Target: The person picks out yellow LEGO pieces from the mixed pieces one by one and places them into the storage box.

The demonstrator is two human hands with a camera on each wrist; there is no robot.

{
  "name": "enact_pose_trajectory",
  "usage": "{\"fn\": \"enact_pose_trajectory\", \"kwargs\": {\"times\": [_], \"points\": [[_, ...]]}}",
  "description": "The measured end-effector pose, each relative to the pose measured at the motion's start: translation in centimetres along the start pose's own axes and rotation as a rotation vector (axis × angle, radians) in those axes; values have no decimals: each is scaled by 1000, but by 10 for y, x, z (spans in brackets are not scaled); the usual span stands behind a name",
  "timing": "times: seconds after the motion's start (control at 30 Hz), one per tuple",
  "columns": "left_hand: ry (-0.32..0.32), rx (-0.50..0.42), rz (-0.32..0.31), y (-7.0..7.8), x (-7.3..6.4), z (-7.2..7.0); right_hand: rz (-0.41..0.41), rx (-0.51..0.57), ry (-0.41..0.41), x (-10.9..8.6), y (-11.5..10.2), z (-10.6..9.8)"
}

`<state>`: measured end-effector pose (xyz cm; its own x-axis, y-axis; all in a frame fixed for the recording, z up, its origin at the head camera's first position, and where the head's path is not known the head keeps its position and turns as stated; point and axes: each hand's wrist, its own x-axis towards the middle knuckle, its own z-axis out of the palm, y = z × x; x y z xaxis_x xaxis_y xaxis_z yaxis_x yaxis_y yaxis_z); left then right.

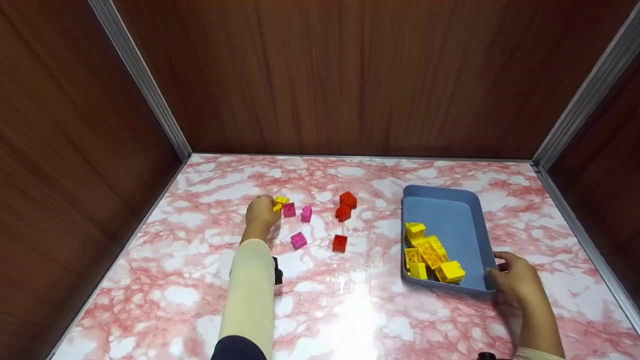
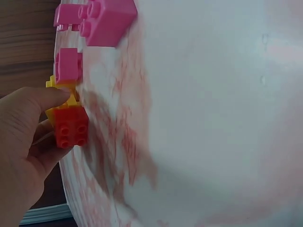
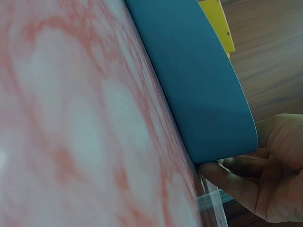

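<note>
My left hand [image 1: 262, 214] pinches a yellow toy brick [image 1: 277, 207] at the left of the table, thumb on it in the left wrist view. A red brick [image 2: 71, 126] is right by those fingers there; in the head view the hand hides it. Another yellow brick [image 1: 282, 199] and a pink brick [image 1: 289, 210] lie just beyond the fingertips. My right hand [image 1: 517, 277] grips the near right corner of a blue-grey tray [image 1: 481, 235], thumb over the rim and fingers outside. Several yellow bricks [image 1: 430, 252] are heaped along the tray's left side.
Two more pink bricks [image 1: 298, 240] lie right of the left hand. Farther right are red bricks [image 1: 340, 243], two of them close together toward the back. Brown wood-grain panels [image 1: 370, 80] enclose the marbled table [image 1: 200, 280] at the back and sides.
</note>
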<state>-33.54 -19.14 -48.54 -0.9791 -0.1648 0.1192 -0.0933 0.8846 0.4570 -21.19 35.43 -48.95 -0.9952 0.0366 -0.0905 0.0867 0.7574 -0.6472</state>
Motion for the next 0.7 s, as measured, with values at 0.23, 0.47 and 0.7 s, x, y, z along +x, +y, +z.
{"fn": "enact_pose_trajectory", "kwargs": {"times": [0.23, 0.47, 0.7], "points": [[7, -22, 4, -1, 3, 2, 29, 4, -8, 0, 1, 0], [58, -49, 0, -1, -1, -6, 42, 12, -27, 1, -1, 0], [122, -90, 93, 7, -4, -14, 47, 15, -34, 0, -1, -1]]}}
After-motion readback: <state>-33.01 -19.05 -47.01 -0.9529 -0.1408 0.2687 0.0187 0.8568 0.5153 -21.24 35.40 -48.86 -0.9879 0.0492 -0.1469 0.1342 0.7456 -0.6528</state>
